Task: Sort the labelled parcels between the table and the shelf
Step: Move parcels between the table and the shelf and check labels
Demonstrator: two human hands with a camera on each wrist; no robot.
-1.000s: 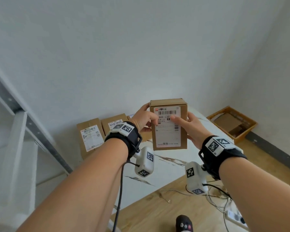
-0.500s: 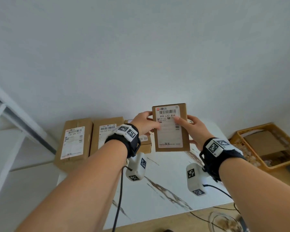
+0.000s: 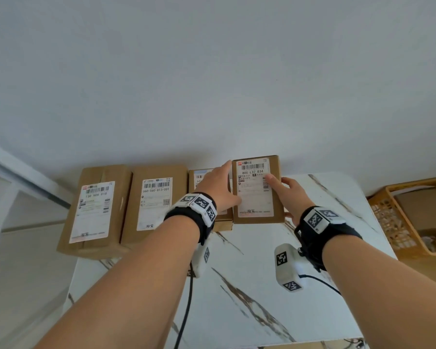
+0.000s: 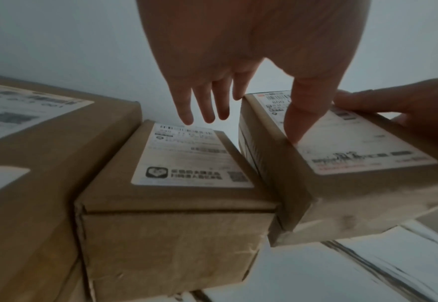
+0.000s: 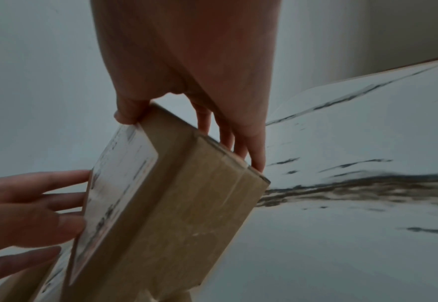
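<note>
A small brown parcel labelled "800 L37 B34" lies label up, low over the marble table, at the right end of a row of parcels. My right hand grips it, thumb on the label and fingers round its right side. My left hand lies along its left side with straight fingers, the thumb resting on the label. The left wrist view shows those fingers stretched over the neighbouring small parcel. I cannot tell whether the held parcel touches the table.
Two bigger labelled parcels lie at the table's back left against the wall. A white shelf frame stands to the left. An orange basket holding cardboard sits on the floor at the right.
The parcel went from upright in front of me down and forward to the row's right end, label now up. My left fingers straightened beside it.
</note>
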